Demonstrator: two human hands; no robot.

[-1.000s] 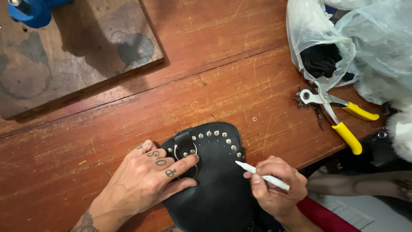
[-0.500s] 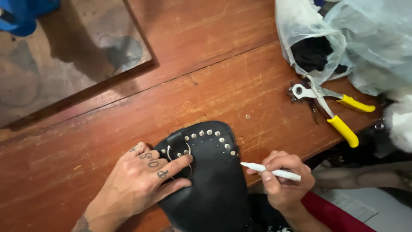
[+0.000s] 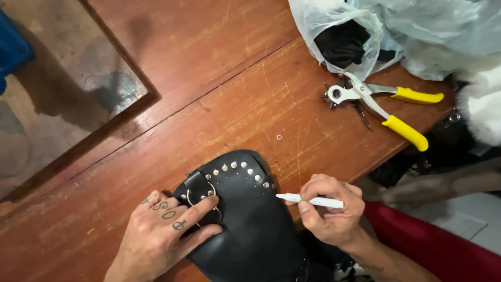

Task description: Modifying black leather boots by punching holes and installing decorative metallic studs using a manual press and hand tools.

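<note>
Head view, near edge: left hand [image 3: 167, 235] flat, fingers spread, pinning black studded leather piece [image 3: 245, 224] on table, fingertips over metal ring [image 3: 201, 201]. Right hand [image 3: 331, 209] pinches white marker pen [image 3: 310, 200]; tip now just off leather's right edge, where a second ago it sat over leather, so marking looks paused. Mid-table: reddish scratched wooden tabletop [image 3: 235, 104]. Far right: yellow-handled rotary hole punch pliers [image 3: 381, 102], clear plastic bags [image 3: 396, 31] behind.
</note>
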